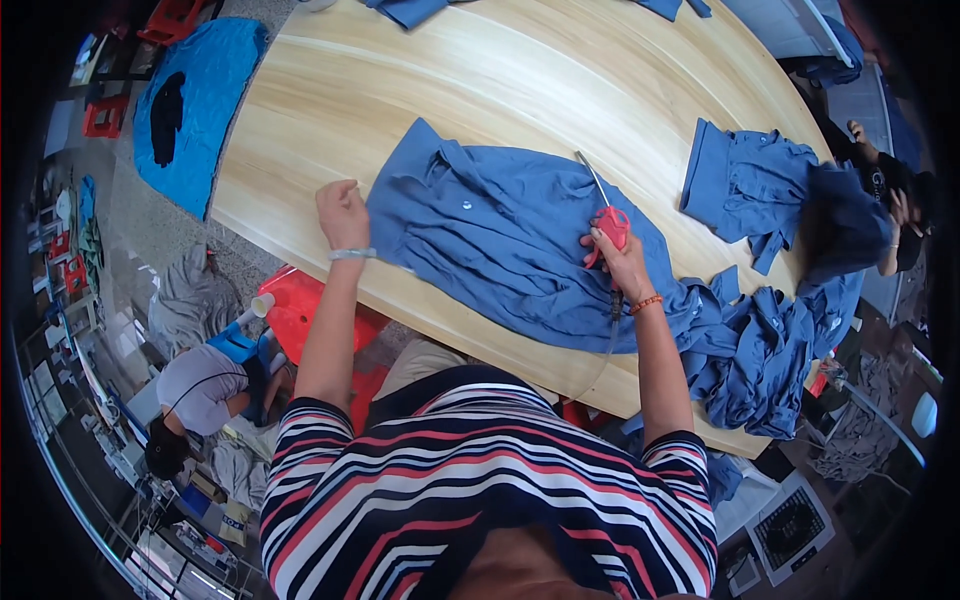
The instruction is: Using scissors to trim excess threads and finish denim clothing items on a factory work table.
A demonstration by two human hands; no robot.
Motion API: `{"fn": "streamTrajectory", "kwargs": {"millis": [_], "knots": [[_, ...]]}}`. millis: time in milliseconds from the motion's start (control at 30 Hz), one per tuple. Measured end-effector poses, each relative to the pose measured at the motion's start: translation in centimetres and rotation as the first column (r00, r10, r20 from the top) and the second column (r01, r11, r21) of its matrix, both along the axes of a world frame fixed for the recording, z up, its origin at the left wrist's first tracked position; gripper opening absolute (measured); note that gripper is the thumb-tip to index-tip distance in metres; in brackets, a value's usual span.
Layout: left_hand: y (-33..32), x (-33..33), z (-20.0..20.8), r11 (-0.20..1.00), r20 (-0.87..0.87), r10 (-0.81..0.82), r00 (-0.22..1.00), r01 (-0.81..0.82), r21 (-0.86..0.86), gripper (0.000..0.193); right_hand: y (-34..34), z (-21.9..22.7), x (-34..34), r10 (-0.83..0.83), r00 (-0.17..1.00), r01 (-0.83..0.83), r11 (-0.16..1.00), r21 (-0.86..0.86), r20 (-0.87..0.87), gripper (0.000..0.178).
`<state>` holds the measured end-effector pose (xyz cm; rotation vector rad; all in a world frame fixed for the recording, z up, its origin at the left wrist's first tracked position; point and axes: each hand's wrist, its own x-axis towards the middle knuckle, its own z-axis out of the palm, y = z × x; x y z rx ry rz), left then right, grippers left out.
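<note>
Blue cloth garment (500, 240): 1, near pale wooden table (310, 130) edge | right hand (624, 264): holding 1 red long-nozzled gun (613, 226) | left hand (342, 212): can't tell

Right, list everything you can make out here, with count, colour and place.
table: 1, pale wood, centre
garment: 1, blue, on table before wearer
clothes: several, blue, table's right end
sheet: 1, bright blue, left
cloth: 1, black, on sheet
stools: several, red, left
co-workers: 2, grey and black tops, lower left and right edge
rim clutter: too small to count
tool: 1, red with metal rod, in right hand
striped shirt: 1, navy-white-red, lower centre
left hand: 1, bare, beside garment's left edge
right hand: 1, bare, over garment
</note>
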<state>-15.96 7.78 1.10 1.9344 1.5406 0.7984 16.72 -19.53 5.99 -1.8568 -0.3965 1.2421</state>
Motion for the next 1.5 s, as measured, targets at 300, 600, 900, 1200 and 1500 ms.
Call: {"fn": "streamTrajectory", "kwargs": {"millis": [300, 600, 900, 1200, 1500], "knots": [[-9.6, 7.6, 1.2, 0.722, -0.382, -0.631, 0.676, 0.691, 0.031, 0.047, 0.7, 1.9, -1.6, 0.282, 0.949, -0.29, 0.957, 0.034, 0.141, 0.038], [-8.7, 6.8, 0.3, 0.685, -0.354, -0.676, 0.647, 0.729, 0.025, 0.048, 2.8, 8.4, -6.5, 0.727, 0.47, -0.686, 0.657, -0.312, 0.5, 0.028], [-6.1, 12.2, 3.5, 0.761, -0.239, -0.549, 0.801, 0.597, 0.255, 0.051, 1.6, 7.7, -5.1, 0.575, 0.62, -0.519, 0.811, -0.27, 0.535, 0.032], [-6.3, 9.3, -0.7, 0.785, -0.435, -0.548, 0.714, 0.619, 0.028, 0.052, 3.2, 8.6, -4.8, 0.657, 0.497, -0.56, 0.742, -0.368, 0.567, 0.03], [-7.4, 9.0, -1.1, 0.741, -0.443, -0.582, 0.682, 0.669, 0.055, 0.044, 9.8, 6.2, -6.6, 0.617, 0.418, -0.613, 0.733, -0.295, 0.666, 0.03]]}}
